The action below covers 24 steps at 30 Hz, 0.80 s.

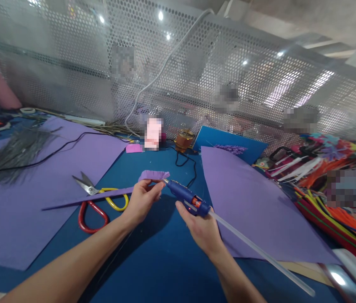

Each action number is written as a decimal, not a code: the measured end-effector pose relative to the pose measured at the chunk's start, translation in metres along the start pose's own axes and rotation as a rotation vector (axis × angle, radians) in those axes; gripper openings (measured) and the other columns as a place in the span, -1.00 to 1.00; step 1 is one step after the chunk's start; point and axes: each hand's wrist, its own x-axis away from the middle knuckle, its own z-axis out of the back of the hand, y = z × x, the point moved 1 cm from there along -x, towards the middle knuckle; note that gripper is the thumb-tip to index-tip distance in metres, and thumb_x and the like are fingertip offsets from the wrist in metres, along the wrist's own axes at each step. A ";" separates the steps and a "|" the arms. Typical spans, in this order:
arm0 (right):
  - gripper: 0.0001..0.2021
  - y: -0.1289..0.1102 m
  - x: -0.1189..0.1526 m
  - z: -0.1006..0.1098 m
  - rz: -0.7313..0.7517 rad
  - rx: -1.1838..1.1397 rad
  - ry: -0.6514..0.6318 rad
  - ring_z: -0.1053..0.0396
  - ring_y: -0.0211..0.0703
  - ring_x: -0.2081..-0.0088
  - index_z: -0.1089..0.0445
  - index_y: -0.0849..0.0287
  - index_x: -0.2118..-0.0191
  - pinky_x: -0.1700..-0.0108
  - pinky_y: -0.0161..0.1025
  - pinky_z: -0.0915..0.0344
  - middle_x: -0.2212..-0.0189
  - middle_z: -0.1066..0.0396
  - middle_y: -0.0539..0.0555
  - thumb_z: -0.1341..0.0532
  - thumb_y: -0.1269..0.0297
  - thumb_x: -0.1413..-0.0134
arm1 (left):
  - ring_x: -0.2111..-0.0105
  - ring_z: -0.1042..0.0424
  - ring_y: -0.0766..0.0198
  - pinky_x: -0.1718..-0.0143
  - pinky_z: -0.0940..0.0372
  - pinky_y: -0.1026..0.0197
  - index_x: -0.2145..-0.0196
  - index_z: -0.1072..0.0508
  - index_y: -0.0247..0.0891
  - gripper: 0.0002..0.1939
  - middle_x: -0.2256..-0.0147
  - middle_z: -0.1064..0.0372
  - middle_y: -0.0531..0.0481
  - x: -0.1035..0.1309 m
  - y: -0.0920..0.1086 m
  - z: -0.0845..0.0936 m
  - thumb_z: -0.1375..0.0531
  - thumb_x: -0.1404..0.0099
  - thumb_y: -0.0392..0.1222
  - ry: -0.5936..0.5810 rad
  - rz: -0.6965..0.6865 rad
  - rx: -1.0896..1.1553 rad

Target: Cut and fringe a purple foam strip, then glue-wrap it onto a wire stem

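Note:
My left hand (pixel 144 199) pinches a purple paper strip (pixel 154 175) whose upper end is gathered or fringed. The strip's long tail runs left over a pair of scissors (pixel 90 190) with one red and one yellow handle, lying partly spread on the table. In my right hand (pixel 201 230) is a blue glue gun (pixel 187 196) with a long clear glue stick (pixel 261 251) sticking out of its back. The gun's nozzle is close to the strip and my left fingertips; whether it touches cannot be seen.
Purple sheets lie left (pixel 35 227) and right (pixel 250 210) on the blue table (pixel 162 265). An amber jar (pixel 184 140) and a blue card (pixel 237 145) stand before the perforated metal panel (pixel 178 71). Colourful pipe cleaners (pixel 351 214) pile up at right. Black cord (pixel 56 152) crosses the left.

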 end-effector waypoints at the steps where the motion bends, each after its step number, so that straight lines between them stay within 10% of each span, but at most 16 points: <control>1: -0.74 -0.001 0.000 0.000 0.010 0.015 0.000 -0.04 -0.32 0.67 -0.13 0.12 0.68 0.61 -0.33 -0.15 0.73 -0.05 -0.08 -0.17 0.17 0.14 | 0.70 -0.01 0.51 0.67 0.07 0.37 0.47 -0.42 -0.34 -0.77 0.73 -0.09 0.18 0.000 0.000 0.000 -0.28 0.10 -0.17 -0.002 -0.002 -0.001; 24: -0.79 0.012 0.005 -0.002 0.098 0.199 0.021 -0.18 -0.27 0.60 -0.22 0.15 0.60 0.49 -0.31 -0.20 0.66 -0.22 -0.04 -0.18 0.19 0.08 | 0.70 -0.07 0.48 0.66 0.05 0.36 0.50 -0.41 -0.32 -0.85 0.73 -0.15 0.14 0.000 0.000 0.001 -0.26 0.09 -0.22 0.007 -0.045 -0.057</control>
